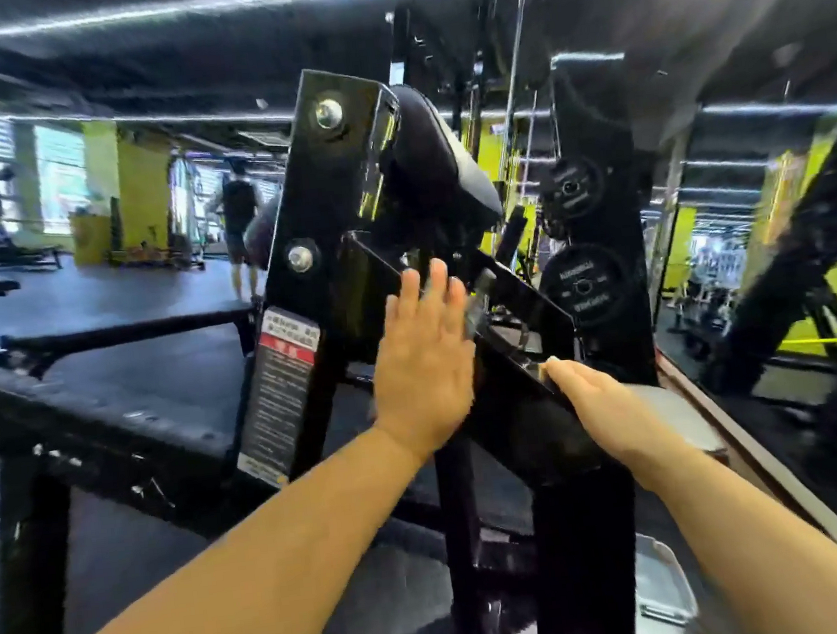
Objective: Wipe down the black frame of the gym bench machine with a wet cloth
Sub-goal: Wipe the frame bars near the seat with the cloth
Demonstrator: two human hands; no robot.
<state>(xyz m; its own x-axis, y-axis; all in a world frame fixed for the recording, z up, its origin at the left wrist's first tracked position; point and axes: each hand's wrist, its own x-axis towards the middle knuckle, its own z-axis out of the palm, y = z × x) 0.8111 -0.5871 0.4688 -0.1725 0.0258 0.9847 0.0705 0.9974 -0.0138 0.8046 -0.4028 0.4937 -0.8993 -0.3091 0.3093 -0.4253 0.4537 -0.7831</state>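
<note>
The black frame (335,181) of the bench machine rises in front of me, with two silver bolts and a dark padded seat behind it. My left hand (424,362) lies flat against a sloping black plate (533,294) of the frame, fingers straight and pointing up. A scrap of grey cloth (477,308) shows at the right edge of those fingers, pressed under the hand. My right hand (593,401) rests on the lower edge of the same plate, thumb stretched along it; its fingers are hidden behind the hand. The picture is blurred.
A warning label (279,388) is stuck on the frame's upright. Black weight plates (583,286) hang on a rack behind. A long black beam (80,409) runs to the left. A mirror wall (759,239) stands on the right. Two people stand far off on the left.
</note>
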